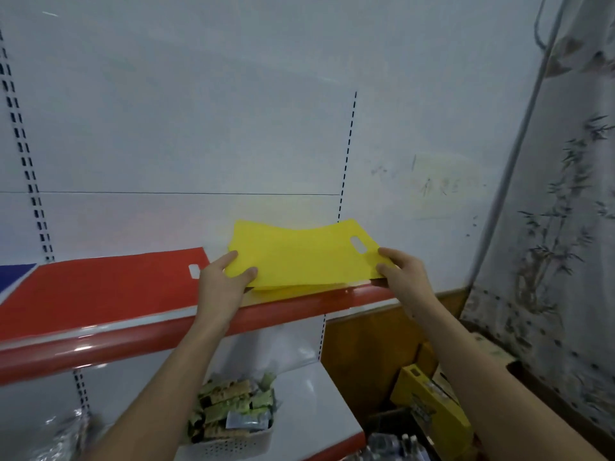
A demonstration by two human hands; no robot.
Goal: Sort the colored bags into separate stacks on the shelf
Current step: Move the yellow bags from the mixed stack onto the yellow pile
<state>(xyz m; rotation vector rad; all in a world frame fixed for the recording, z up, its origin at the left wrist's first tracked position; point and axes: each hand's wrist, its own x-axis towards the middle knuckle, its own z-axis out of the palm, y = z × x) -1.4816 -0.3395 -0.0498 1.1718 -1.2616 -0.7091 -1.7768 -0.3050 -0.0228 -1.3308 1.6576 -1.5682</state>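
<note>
Yellow bags [299, 257] beside red bags [109, 284]

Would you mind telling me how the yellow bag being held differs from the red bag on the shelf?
The yellow bag is held in both hands, left hand and right hand; the red bag is not gripped. The yellow bag bows, lifted above more yellow beneath; the red bag lies flat. Yellow sits at the shelf's right end, red left of it. Both have a cut-out handle slot.
</note>
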